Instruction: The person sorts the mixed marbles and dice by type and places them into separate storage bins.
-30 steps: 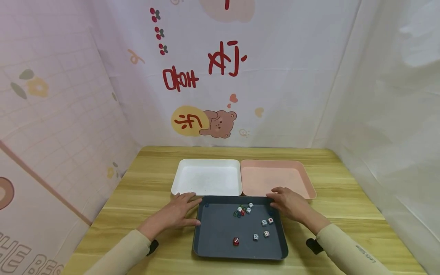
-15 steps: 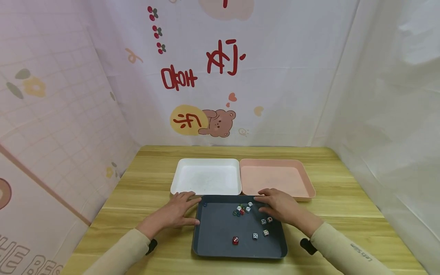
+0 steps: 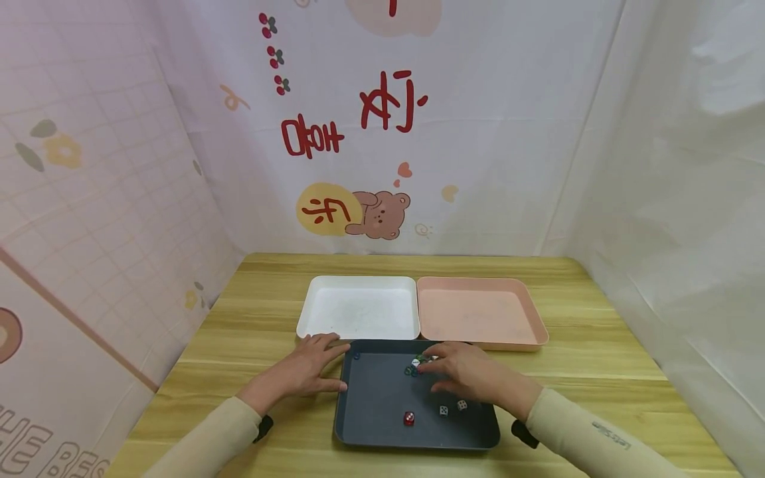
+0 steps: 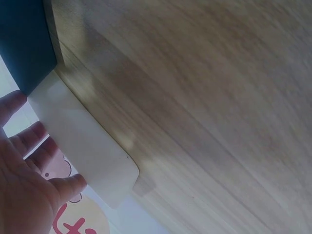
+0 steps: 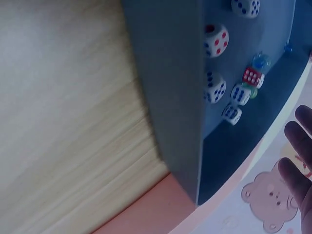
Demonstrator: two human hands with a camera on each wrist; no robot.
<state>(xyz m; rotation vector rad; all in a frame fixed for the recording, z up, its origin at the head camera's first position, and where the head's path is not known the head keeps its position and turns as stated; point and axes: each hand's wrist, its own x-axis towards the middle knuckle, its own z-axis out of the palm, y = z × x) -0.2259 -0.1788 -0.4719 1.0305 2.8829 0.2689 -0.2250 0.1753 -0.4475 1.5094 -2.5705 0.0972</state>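
A dark grey tray holds white dice, a red die and small green and blue ring-like pieces. My left hand is spread at the tray's left rim, fingertips close to its far corner. Above the tray's right half hovers my right hand, fingers extended near the cluster at the back and covering part of it. In the right wrist view, white dice, a red die and a clear blue piece lie inside the tray, apart from the fingers.
Behind the dark tray stand a white tray on the left and a pink tray on the right, side by side. All three sit on a wooden table. Printed white cloth hangs behind and at both sides.
My right hand has moved left, from the tray's right rim to over the dice cluster, now hiding several dice. My left hand stays at the left rim.
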